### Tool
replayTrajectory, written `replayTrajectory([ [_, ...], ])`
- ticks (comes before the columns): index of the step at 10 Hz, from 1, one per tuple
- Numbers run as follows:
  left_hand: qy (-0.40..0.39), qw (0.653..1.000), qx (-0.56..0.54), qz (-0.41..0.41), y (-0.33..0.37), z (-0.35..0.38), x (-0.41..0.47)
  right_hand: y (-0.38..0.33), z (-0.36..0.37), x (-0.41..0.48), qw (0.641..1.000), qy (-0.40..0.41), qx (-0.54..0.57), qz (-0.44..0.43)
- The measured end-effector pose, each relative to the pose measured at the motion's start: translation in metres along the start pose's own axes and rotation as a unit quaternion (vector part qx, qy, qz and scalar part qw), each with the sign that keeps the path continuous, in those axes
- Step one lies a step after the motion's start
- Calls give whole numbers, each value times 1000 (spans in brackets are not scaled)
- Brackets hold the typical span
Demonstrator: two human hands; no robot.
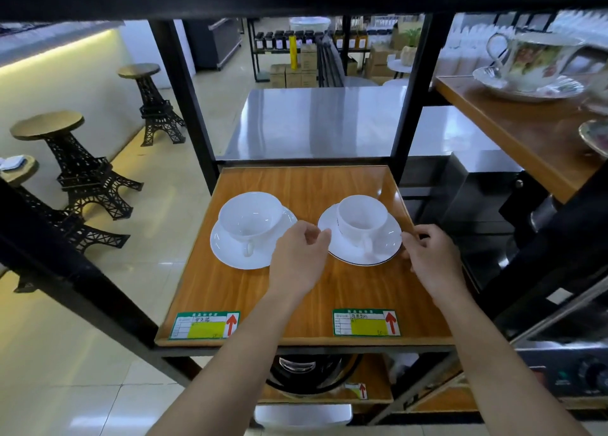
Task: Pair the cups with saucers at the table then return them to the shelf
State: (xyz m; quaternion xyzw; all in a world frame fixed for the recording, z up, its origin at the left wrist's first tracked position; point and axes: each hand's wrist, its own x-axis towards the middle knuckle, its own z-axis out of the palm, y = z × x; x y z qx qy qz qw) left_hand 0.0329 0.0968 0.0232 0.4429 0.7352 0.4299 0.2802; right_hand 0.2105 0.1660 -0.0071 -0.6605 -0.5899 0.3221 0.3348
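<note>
Two white cup-and-saucer pairs stand on the wooden shelf board (pixel 296 300). On the left, a wide white cup (pixel 250 217) sits on a plain white saucer (pixel 227 254), handle toward me. On the right, a smaller white cup (pixel 362 217) sits on a dark-rimmed saucer (pixel 358 258). My left hand (pixel 296 261) pinches that saucer's left rim, and its wrist partly covers the plain saucer's right edge. My right hand (pixel 431 258) grips the dark-rimmed saucer's right rim, which lies close to the board's right edge.
Black shelf posts (pixel 184 106) frame the board, and two price labels (pixel 367 322) stick to its front edge. A floral cup on a saucer (pixel 533 63) stands on the higher shelf at right. A steel table (pixel 316 119) lies behind, tower-shaped stools (pixel 65 159) stand at left.
</note>
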Motion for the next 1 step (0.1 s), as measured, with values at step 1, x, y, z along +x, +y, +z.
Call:
replayTrajectory([
  [1,91,990,57,88,8,-9,-10,-5,-11,-14,998,23,-4,-55],
])
